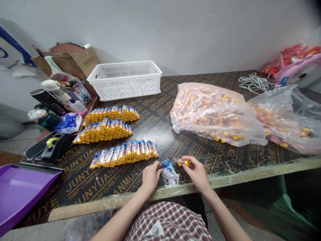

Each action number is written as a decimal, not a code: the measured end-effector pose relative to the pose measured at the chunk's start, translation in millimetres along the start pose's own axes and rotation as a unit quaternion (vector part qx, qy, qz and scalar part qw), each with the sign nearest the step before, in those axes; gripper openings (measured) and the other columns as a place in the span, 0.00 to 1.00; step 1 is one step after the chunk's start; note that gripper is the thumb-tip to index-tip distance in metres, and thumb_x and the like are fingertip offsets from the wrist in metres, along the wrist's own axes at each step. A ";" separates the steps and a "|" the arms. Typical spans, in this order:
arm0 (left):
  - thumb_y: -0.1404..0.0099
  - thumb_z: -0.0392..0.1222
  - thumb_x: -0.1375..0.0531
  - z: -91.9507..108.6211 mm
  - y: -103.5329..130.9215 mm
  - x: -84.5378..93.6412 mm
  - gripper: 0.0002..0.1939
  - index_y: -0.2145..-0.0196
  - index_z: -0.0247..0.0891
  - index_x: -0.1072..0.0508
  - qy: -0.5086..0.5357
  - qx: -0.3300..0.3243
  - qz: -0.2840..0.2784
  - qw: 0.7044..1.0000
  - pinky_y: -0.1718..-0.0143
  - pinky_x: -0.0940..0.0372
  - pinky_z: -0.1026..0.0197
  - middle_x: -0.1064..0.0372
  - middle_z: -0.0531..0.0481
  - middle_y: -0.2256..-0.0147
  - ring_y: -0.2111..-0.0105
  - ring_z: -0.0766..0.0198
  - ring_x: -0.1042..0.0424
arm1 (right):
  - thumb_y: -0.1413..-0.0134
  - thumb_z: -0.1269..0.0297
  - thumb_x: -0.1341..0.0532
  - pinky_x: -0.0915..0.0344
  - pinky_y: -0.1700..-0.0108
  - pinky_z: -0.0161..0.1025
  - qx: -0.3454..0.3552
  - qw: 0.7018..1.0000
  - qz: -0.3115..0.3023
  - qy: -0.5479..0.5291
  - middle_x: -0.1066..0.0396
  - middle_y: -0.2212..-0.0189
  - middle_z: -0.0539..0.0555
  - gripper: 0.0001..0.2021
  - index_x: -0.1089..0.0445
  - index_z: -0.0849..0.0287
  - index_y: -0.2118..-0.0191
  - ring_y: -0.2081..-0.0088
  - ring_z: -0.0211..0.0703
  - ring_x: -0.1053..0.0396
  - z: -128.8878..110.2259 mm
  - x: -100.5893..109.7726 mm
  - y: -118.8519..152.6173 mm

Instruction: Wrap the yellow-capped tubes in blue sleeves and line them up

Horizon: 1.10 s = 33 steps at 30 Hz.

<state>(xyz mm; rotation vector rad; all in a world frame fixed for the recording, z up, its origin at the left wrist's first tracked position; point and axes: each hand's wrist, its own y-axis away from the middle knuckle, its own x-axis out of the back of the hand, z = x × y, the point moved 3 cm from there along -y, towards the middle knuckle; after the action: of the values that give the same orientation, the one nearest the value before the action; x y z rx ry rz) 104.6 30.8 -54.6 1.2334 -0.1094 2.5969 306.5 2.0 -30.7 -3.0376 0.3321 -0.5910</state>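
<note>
My right hand (197, 173) pinches a small clear tube with a yellow cap (184, 162), which lies level just above the table. A small heap of blue and whitish printed labels (171, 175) sits between my hands at the table's front edge. Beside that heap, my left hand (151, 174) has thumb and fingertips pressed together at its left side; whatever they grip is too small to make out. Left of my hands, yellow-capped tubes with blue wraps are stacked in three rows: a near row (125, 153), a middle row (104, 130) and a far row (112, 113).
Two plastic bags, one large (213, 112) and one at right (283, 117), hold many yellow-capped tubes. A white basket (127, 82) stands at the back. At left are a tape dispenser (55, 147), bottles and a purple dustpan (22, 197). A pink fan (298, 72) and white cable (255, 82) lie back right.
</note>
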 end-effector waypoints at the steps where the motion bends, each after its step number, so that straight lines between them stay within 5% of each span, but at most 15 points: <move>1: 0.42 0.35 0.42 1.1 0.7 1.0 0.03 0.68 0.40 0.30 -0.001 -0.005 0.008 1.000 0.69 0.45 0.63 0.30 0.51 0.72 0.71 0.63 0.32 | 0.50 0.65 0.42 0.33 0.61 0.40 0.009 1.000 0.003 0.005 0.29 0.62 0.57 0.08 0.29 0.59 0.63 0.61 0.45 0.30 -1.5 0.0 0.4; 5: 0.46 0.32 0.42 6.7 3.1 7.2 0.04 0.75 0.38 0.33 0.049 -0.033 0.053 0.997 0.67 0.44 0.64 0.33 0.52 0.72 0.69 0.63 0.34 | 0.50 0.65 0.42 0.32 0.63 0.38 0.016 1.000 0.013 -0.011 0.31 0.61 0.56 0.10 0.27 0.58 0.62 0.60 0.44 0.31 -8.1 0.8 5.4; 8: 0.45 0.35 0.41 4.2 2.8 8.7 0.03 0.75 0.38 0.34 0.209 0.025 0.045 0.977 0.70 0.42 0.65 0.35 0.55 0.77 0.75 0.66 0.35 | 0.47 0.63 0.42 0.32 0.63 0.38 0.019 1.000 0.014 -0.016 0.31 0.59 0.57 0.11 0.28 0.56 0.59 0.60 0.44 0.31 -14.7 2.2 13.9; 14: 0.55 0.46 0.33 -7.7 2.2 1.4 0.17 0.70 0.33 0.29 0.542 0.219 -0.011 0.812 0.72 0.35 0.65 0.30 0.51 0.77 0.78 0.68 0.32 | 0.45 0.63 0.43 0.31 0.58 0.39 0.035 0.998 0.008 -0.043 0.32 0.54 0.57 0.12 0.28 0.54 0.56 0.52 0.47 0.33 -26.3 1.0 34.7; 19: 0.60 0.49 0.30 -8.3 2.9 4.9 0.19 0.75 0.33 0.28 0.601 0.281 0.016 0.748 0.74 0.34 0.67 0.29 0.52 0.77 0.77 0.69 0.30 | 0.43 0.64 0.44 0.31 0.56 0.41 0.043 0.998 -0.007 -0.042 0.32 0.54 0.57 0.13 0.28 0.52 0.54 0.52 0.47 0.33 -31.9 -6.2 45.4; 27: 0.60 0.50 0.30 -7.3 3.2 8.4 0.19 0.77 0.32 0.28 0.602 0.287 0.053 0.743 0.74 0.35 0.68 0.30 0.52 0.78 0.76 0.68 0.30 | 0.43 0.67 0.44 0.36 0.49 0.47 0.085 0.996 0.006 0.013 0.33 0.55 0.56 0.14 0.30 0.50 0.52 0.52 0.48 0.34 -36.8 -15.0 49.9; 33: 0.52 0.53 0.34 6.6 5.1 10.0 0.19 0.71 0.32 0.27 0.607 0.216 0.018 0.764 0.70 0.33 0.64 0.29 0.51 0.74 0.74 0.68 0.31 | 0.42 0.71 0.48 0.35 0.49 0.43 0.107 0.989 -0.097 0.007 0.33 0.54 0.55 0.17 0.31 0.49 0.50 0.51 0.45 0.34 -37.7 -28.7 52.5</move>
<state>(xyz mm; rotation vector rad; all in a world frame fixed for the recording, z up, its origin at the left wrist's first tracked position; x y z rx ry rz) 102.2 26.7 -42.5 -0.5928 0.7370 2.9617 255.8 -42.7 -9.9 -2.8761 -0.0271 -0.6143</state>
